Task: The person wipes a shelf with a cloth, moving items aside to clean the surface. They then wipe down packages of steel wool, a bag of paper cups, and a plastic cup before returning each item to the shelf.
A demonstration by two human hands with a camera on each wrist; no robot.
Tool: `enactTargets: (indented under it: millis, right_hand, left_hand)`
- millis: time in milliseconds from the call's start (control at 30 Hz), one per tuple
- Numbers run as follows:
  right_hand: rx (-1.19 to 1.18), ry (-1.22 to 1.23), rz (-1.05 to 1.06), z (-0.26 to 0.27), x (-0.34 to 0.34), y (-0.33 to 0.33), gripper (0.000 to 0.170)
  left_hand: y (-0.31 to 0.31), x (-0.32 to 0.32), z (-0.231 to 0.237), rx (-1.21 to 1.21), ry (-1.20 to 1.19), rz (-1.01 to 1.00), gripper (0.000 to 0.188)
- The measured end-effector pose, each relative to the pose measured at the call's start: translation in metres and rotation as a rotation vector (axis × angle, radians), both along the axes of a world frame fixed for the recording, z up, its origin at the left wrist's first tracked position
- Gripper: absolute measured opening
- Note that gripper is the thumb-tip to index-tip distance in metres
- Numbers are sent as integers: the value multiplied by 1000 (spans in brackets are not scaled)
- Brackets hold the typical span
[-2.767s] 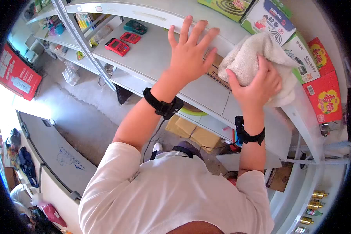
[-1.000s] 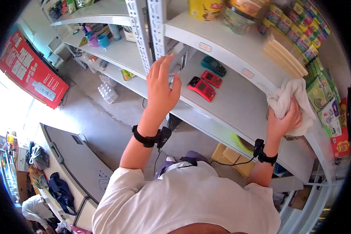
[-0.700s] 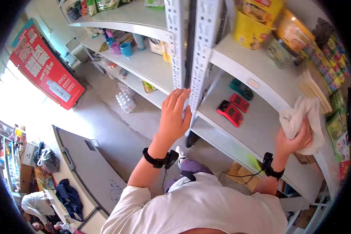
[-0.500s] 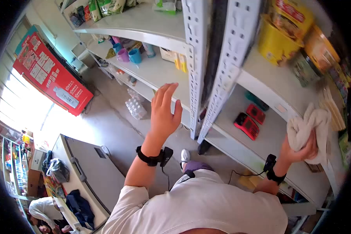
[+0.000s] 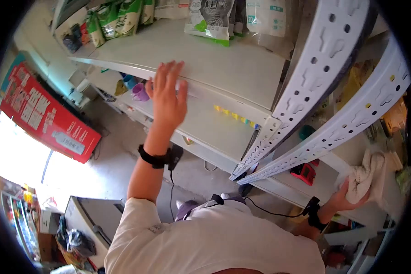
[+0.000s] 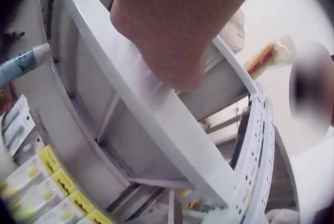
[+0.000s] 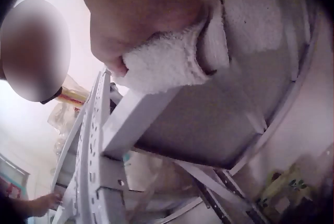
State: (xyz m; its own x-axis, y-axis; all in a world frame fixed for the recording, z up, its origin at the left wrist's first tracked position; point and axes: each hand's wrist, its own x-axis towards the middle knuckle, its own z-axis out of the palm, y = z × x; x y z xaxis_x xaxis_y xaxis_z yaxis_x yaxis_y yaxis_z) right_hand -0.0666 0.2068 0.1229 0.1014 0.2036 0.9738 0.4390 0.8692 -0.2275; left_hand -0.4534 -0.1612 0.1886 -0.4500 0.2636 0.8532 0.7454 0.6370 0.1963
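A cream terry cloth [image 5: 366,177] is gripped by the right hand [image 5: 348,200] at the head view's lower right, over a shelf edge [image 7: 138,114]. The left hand [image 5: 169,98] is held at upper centre, fingers extended and slightly spread, by another shelf [image 5: 228,66]. White characters [image 5: 37,112], too blurred to read, are printed on the red panel [image 5: 50,121] at left.

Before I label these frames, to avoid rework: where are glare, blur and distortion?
Head: white glare at left, a shelf post bowed, dark corners; left wrist: left hand dim, a blurred oval at right; right wrist: cloth texture visible, a smeared oval at left.
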Motion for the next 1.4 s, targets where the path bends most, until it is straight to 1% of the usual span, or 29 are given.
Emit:
enactTargets:
  millis: [100,167,233,300,333,400,467,533,600,700,800,833,900,967,1033,1200,1233,1333,1400]
  right_hand:
    - [-340,189,-140,-1,0,-48,57]
    - [-303,309,-35,-16,6,-81,57]
    - [-239,335,-19,-10,-10,-136,59]
    - [-135,234,38,8,-46,-193,61]
    - [-88,130,89,22,-71,-218,61]
    - [-19,-151,212,53,-130,-260,63]
    - [23,-459,298,81,-196,-285,65]
    - [44,-663,297,94,-255,-302,67]
    - [58,-729,236,96,-303,-316,68]
    - [75,-641,163,98,-346,-342,66]
    - [101,-663,243,102,-374,-370,63]
    - [150,-641,278,104,-385,-381,62]
    - [137,-606,257,99,-391,-381,61]
    - [155,-558,280,94,-390,-371,60]
    - [175,-523,230,88,-378,-354,59]
    - [185,-410,119,72,-335,-307,57]
    - [140,-406,162,69,-328,-301,58]
    - [135,-385,144,64,-317,-300,59]
    - [106,-414,156,61,-312,-299,62]
  left_hand:
    - [-17,-50,-4,47,22,23,34]
    - [-33,-85,-8,80,82,15,31]
    - [-43,-102,-20,79,95,-65,32]
    - [-57,-100,-18,52,111,-137,33]
    - [-61,-99,-12,26,110,-177,35]
    - [-79,-96,-6,-32,84,-239,38]
    - [-98,-104,-4,-64,41,-367,41]
    - [-111,-115,0,-87,33,-447,44]
    - [-111,-122,-3,-95,51,-496,46]
    - [-113,-124,-5,-59,54,-545,48]
    - [-117,-129,-6,-30,60,-584,51]
    - [-118,-131,-7,-30,51,-596,52]
    - [-115,-135,-10,-22,55,-616,55]
    - [-115,-131,-12,-4,50,-628,53]
    - [-116,-134,-9,-14,41,-618,50]
    - [-122,-137,-5,-49,55,-616,49]
    - [-122,-137,-5,-63,64,-607,49]
    - [-120,-133,-3,-102,34,-584,49]
    - [-119,-128,2,-123,-7,-573,48]
